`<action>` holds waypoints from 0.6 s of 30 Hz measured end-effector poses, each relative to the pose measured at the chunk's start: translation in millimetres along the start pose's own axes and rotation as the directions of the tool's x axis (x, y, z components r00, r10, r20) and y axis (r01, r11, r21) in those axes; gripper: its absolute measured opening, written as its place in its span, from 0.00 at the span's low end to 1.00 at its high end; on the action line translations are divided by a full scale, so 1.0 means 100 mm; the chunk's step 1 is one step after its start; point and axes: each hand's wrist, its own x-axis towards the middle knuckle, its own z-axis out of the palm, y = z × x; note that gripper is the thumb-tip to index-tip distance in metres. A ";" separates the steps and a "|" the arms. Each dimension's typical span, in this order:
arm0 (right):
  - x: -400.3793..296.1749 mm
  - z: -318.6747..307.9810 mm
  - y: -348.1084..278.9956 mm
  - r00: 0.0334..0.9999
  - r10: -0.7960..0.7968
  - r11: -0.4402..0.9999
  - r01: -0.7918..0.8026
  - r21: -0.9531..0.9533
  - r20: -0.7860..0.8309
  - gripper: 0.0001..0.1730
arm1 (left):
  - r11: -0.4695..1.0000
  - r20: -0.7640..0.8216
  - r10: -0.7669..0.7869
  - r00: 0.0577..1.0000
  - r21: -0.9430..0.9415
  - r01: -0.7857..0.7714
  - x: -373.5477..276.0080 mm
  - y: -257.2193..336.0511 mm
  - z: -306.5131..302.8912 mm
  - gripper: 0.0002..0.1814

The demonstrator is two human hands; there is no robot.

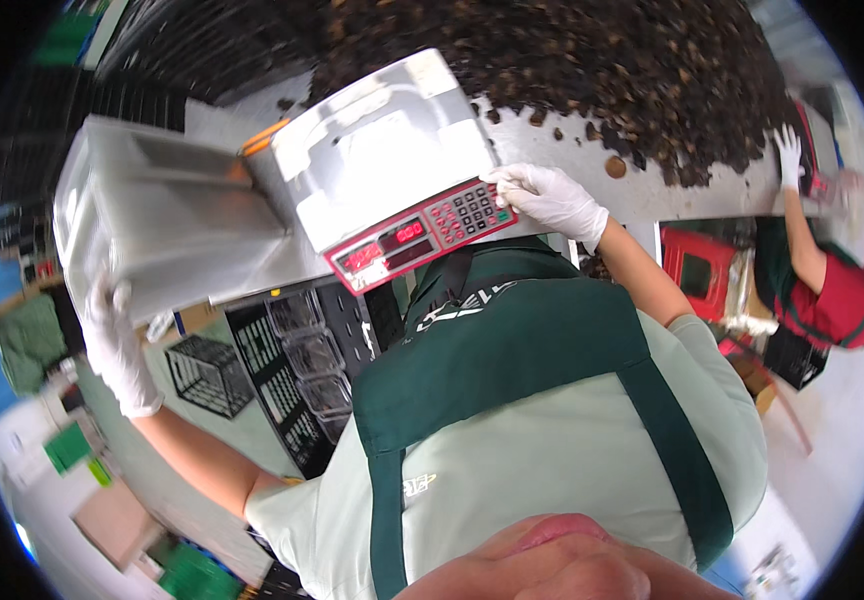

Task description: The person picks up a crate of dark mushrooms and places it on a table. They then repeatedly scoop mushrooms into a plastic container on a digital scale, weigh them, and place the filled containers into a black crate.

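Observation:
My left hand [118,352], in a white glove, has its thumb and fingers on the near edge of a blurred stack of clear plastic containers [176,217] at the left. A digital scale [420,232] with a red frame, a keypad and lit red digits stands at the table's front edge; its shiny metal pan [387,142] holds nothing. At the keypad's right corner is my right hand [544,196], also gloved, its fingers drawn together and their tips by the scale's rim. Something orange [265,137] lies between the stack and the pan.
A large heap of dark dried pieces [589,67], possibly mushrooms, covers the metal table [537,150] behind the scale. Black crates [210,375] and clear trays [312,352] are below at the left. At the far right a co-worker's gloved hand [788,154] rests beside another device.

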 end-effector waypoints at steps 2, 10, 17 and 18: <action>-0.18 -0.16 0.38 0.985 0.004 1.000 -0.003 0.009 -0.175 0.19 | 1.000 0.038 -0.028 0.999 -0.011 0.029 0.14 -0.32 -0.07 0.11; -0.37 -0.85 1.12 0.812 -0.084 0.936 -0.135 -0.326 -0.577 0.22 | 0.955 0.208 -0.296 0.932 0.033 0.296 0.64 -0.05 -0.71 0.08; 0.55 -1.34 0.67 0.756 -0.416 0.593 -0.195 -0.781 -0.505 0.44 | 0.724 -0.082 -0.233 0.969 -0.680 0.117 0.14 1.23 0.05 0.08; 0.70 -1.38 0.70 0.766 -0.413 0.585 -0.192 -0.788 -0.492 0.47 | 0.892 -0.045 -0.025 0.999 -0.452 0.002 -0.05 1.42 0.50 0.08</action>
